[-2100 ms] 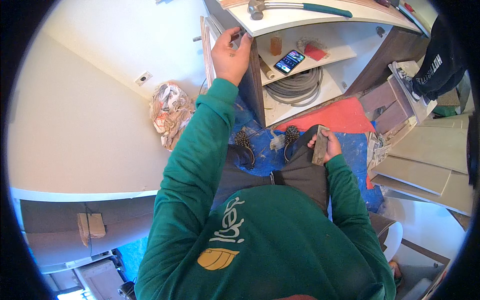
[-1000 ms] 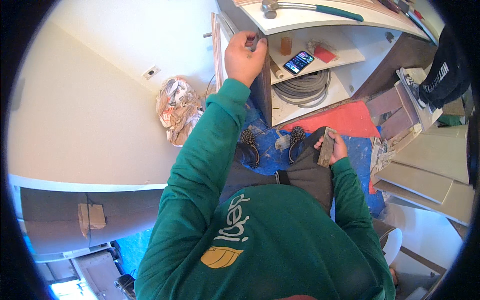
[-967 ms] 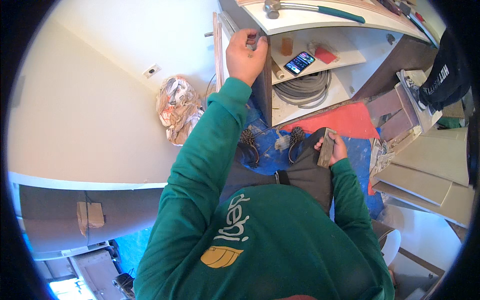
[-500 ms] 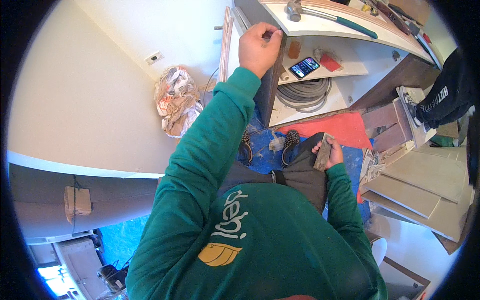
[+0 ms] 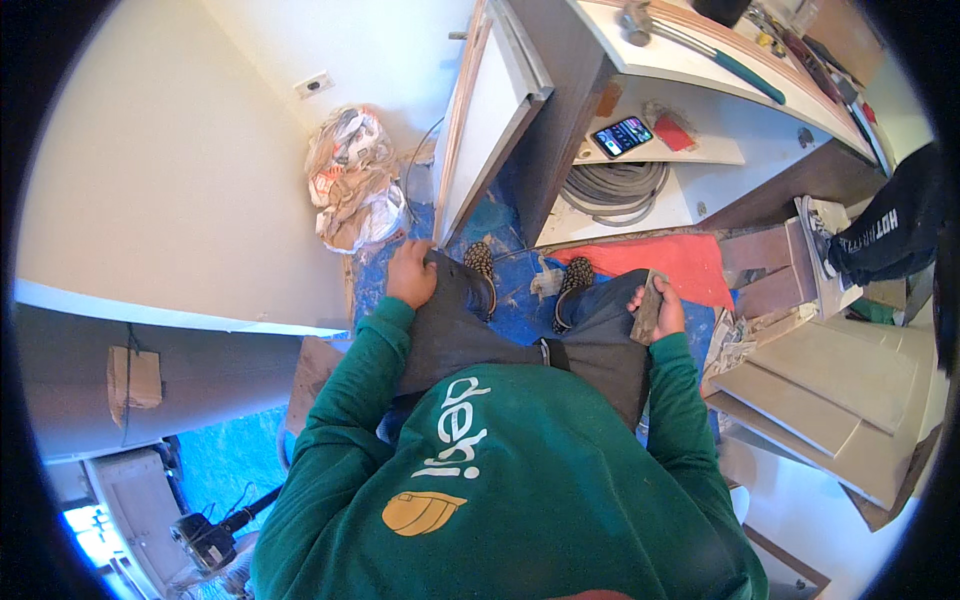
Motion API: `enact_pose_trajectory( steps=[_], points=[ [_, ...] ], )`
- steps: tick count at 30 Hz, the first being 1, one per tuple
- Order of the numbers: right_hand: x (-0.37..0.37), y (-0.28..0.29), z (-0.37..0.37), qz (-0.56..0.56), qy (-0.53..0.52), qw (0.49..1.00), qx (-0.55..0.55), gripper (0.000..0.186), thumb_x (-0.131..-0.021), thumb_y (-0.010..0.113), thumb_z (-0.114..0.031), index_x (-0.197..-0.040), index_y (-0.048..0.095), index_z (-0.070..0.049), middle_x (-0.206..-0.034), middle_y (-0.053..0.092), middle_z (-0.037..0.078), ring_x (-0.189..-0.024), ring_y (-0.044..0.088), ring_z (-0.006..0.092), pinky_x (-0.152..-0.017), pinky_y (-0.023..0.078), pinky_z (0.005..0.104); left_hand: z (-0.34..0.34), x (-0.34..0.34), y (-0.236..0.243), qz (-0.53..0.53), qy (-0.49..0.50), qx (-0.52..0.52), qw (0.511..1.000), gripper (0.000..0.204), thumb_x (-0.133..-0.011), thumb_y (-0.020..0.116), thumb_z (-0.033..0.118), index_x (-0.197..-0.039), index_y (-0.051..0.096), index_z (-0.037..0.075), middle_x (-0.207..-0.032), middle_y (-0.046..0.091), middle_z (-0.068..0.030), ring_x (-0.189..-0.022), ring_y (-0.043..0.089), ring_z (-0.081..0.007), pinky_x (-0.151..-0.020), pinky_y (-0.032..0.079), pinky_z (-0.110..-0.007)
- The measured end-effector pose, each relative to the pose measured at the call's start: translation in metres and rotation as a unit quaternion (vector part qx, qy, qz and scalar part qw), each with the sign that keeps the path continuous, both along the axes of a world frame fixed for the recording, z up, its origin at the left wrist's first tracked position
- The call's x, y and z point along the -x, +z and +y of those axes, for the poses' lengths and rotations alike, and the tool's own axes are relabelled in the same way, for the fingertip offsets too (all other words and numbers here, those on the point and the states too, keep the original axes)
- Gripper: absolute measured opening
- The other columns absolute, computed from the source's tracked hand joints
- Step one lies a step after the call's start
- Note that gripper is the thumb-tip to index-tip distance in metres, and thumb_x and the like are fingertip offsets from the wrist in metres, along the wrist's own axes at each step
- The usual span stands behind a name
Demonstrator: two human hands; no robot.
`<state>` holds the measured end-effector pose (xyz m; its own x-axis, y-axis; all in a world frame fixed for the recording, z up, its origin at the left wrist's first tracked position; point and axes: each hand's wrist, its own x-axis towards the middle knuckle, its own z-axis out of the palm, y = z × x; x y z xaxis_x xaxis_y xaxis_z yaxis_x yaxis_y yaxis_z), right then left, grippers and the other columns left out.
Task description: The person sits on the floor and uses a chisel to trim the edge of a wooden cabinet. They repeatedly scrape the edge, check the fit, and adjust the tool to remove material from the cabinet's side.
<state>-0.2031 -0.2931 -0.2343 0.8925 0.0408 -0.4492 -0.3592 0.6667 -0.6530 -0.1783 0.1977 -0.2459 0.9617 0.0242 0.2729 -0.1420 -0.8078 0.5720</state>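
My right hand [image 5: 664, 312] is wrapped round a short, flat wooden block [image 5: 648, 308], worn grey-brown, and holds it upright over my right thigh. My left hand [image 5: 411, 274] rests against my left thigh by the knee. Its fingers are curled closed, and whatever may be in them is hidden. Ahead of it, a pale panel with wooden edging [image 5: 485, 130] leans beside the open cabinet [image 5: 572, 120]. A hammer [image 5: 705, 52] with a dark green grip lies on the cabinet top.
Inside the cabinet are a phone [image 5: 622, 137] and a coiled grey hose [image 5: 615, 190]. A crumpled plastic bag [image 5: 352, 185] sits by the wall at left. Another person's leg [image 5: 890, 225] stands at right, near stacked boards [image 5: 810, 390]. Red sheeting [image 5: 665, 262] covers part of the floor.
My left hand has come down from the top of the panel beside the cabinet to my left thigh. The right hand still holds the wooden block in about the same place.
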Motion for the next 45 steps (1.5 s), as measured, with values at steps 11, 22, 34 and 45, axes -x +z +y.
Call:
enact_pose_trajectory(
  steps=[11,22,34,45],
  points=[
    [-0.001,0.024,0.029,0.037,-0.026,0.997,0.060,0.027,-0.102,0.058,-0.037,-0.111,0.056,-0.011,-0.088,0.067,0.014,-0.073,0.065,0.0269,-0.066,0.056,0.0429,0.004,0.002,-0.009,0.046,0.019,-0.029,0.998,0.032,-0.099,0.055,0.031,-0.084,0.070,0.007,-0.091,0.070,-0.0133,-0.100,0.062,-0.0351,-0.091,0.043,-0.051],
    [-0.007,0.012,0.028,0.031,-0.010,0.998,0.058,0.028,-0.102,0.057,-0.037,-0.111,0.056,-0.010,-0.088,0.068,0.015,-0.074,0.067,0.0293,-0.069,0.058,0.0451,0.009,0.000,-0.005,0.062,0.010,0.008,0.998,0.051,-0.106,0.041,0.036,-0.075,0.067,0.005,-0.081,0.066,-0.0156,-0.090,0.062,-0.0383,-0.084,0.044,-0.050],
    [-0.003,0.010,0.023,0.037,-0.025,0.999,0.026,0.024,-0.101,0.052,-0.025,-0.117,0.052,-0.007,-0.090,0.067,0.017,-0.077,0.068,0.0311,-0.071,0.059,0.0469,0.003,0.003,0.005,-0.020,0.006,0.072,0.997,0.013,-0.080,0.073,0.009,-0.090,0.068,0.003,-0.095,0.066,-0.0160,-0.091,0.065,-0.0377,-0.080,0.051,-0.046],
    [-0.003,0.002,0.017,0.032,-0.024,0.999,-0.002,0.024,-0.100,0.054,-0.025,-0.119,0.052,-0.010,-0.092,0.067,0.017,-0.079,0.068,0.0309,-0.071,0.059,0.0466,0.000,0.006,0.003,-0.016,0.020,0.103,0.994,0.034,-0.098,0.063,0.025,-0.077,0.068,0.000,-0.070,0.063,-0.0173,-0.069,0.061,-0.0353,-0.066,0.047,-0.044]
  ],
)
